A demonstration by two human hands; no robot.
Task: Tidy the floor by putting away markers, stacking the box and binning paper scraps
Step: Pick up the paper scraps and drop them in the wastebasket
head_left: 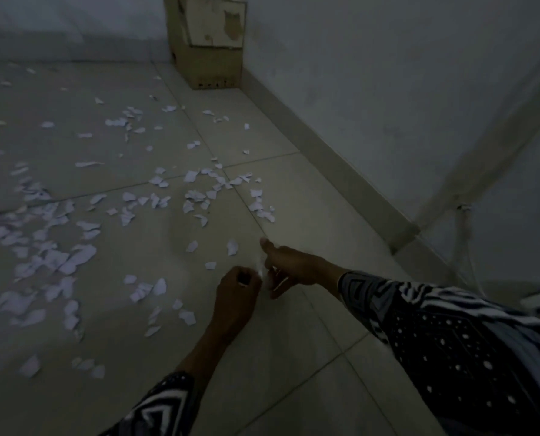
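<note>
Dim head view of a tiled floor (294,357) at a room corner. The left hand (235,295) is curled, fingers bent inward around what appears to be small white paper, though blur and low light leave its contents uncertain. The right hand (289,267) reaches forward just beside it, thumb raised and fingers loosely curled, with a pale scrap at its fingertips where the two hands nearly meet; whether it pinches that scrap cannot be told. Both forearms wear black-and-white patterned sleeves (451,335). Torn paper scraps (73,259) lie scattered ahead and to the left of the hands, the densest patch far to the left; a few single pieces lie just beyond the right thumb and just left of the left hand. A cardboard box (210,42) stands upright well beyond the hands, against the wall (388,73) in the corner. A pale pole (482,136) leans along the wall to the right of the right hand.
</note>
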